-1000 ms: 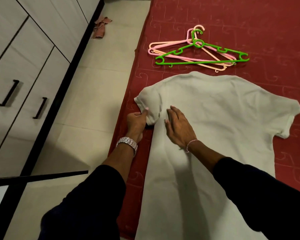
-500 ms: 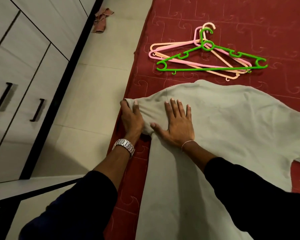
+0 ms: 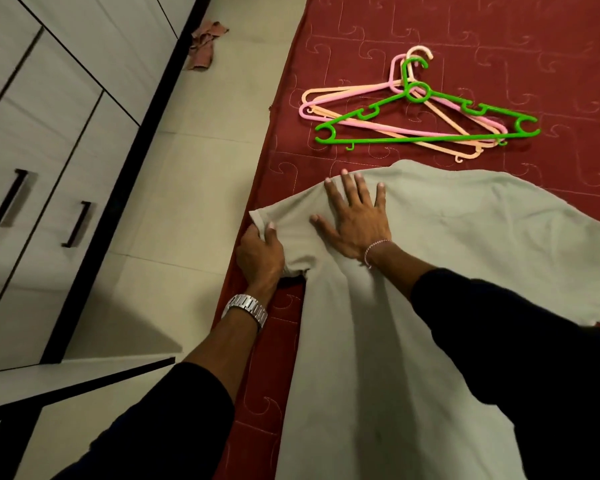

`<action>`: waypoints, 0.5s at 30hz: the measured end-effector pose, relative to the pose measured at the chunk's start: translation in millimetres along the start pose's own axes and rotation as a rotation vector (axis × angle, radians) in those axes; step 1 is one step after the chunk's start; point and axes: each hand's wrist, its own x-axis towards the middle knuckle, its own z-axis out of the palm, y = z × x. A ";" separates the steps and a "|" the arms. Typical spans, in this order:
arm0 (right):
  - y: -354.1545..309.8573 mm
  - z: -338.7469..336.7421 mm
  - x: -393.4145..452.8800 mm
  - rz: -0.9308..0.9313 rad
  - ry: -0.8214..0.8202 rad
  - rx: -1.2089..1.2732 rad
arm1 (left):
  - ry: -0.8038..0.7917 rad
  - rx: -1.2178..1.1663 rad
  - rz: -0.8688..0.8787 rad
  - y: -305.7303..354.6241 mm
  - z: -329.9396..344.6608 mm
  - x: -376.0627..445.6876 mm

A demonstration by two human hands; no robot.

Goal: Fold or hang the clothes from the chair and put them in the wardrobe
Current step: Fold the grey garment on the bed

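A pale grey-green T-shirt (image 3: 447, 244) lies spread flat on the dark red bedspread (image 3: 499, 36). My left hand (image 3: 258, 256) grips the hem of the shirt's left sleeve near the bed's edge, thumb on top of the cloth. Flat on the shoulder, close to the collar, my right hand (image 3: 355, 216) presses down with its fingers spread. Beyond the shirt lie a green hanger (image 3: 426, 129), a pink hanger (image 3: 361, 123) and a peach hanger (image 3: 440, 147) in a loose pile. The wardrobe (image 3: 42, 140) stands at the left with its doors shut.
A tiled floor strip (image 3: 174, 188) runs between the wardrobe and the bed. A brownish rag (image 3: 205, 43) lies on the floor by the wardrobe base. A dark-edged panel (image 3: 66, 393) juts in at the lower left. My dark sleeves cover the shirt's lower part.
The sleeve has been drawn out to the left by my left hand. My right hand slid up from the armpit area toward the collar, flattening the shoulder.
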 end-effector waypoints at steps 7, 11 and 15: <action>-1.4 -6.3 0.9 -0.009 -0.028 0.024 | 0.040 -0.011 0.061 -3.1 -4.9 -2.3; -21.6 -6.0 -40.1 -0.055 0.136 0.189 | 0.055 -0.021 0.047 -22.8 -23.1 -20.7; -46.5 -1.7 -89.1 -0.133 0.229 0.328 | -0.105 0.026 0.106 -54.1 -43.1 -48.6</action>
